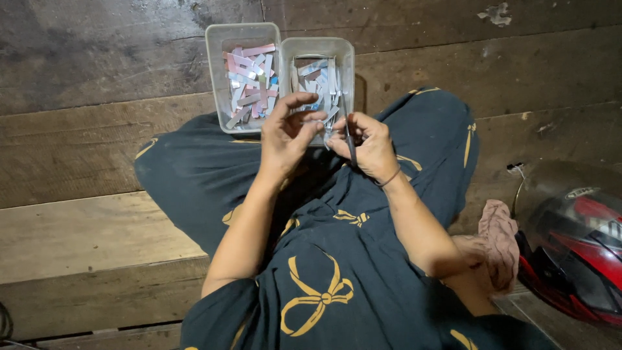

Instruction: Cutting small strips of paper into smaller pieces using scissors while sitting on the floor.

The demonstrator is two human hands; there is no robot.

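Note:
I sit cross-legged on a wooden floor in dark clothes printed with yellow bows. My left hand (287, 129) pinches a small pale paper strip at its fingertips, just over the near edge of the right tray. My right hand (365, 144) is closed around a thin dark tool (350, 146) that stands upright between the fingers, its tip close to the strip. Two clear plastic trays stand side by side in front of my knees: the left tray (214, 65) holds several pink, white and blue strips, the right tray (350, 61) holds several paler folded strips.
A red and black helmet (578, 256) lies on the floor at the right. A pinkish cloth (499, 243) lies next to it by my right knee. Wide wooden planks (84, 149) run across the floor around me.

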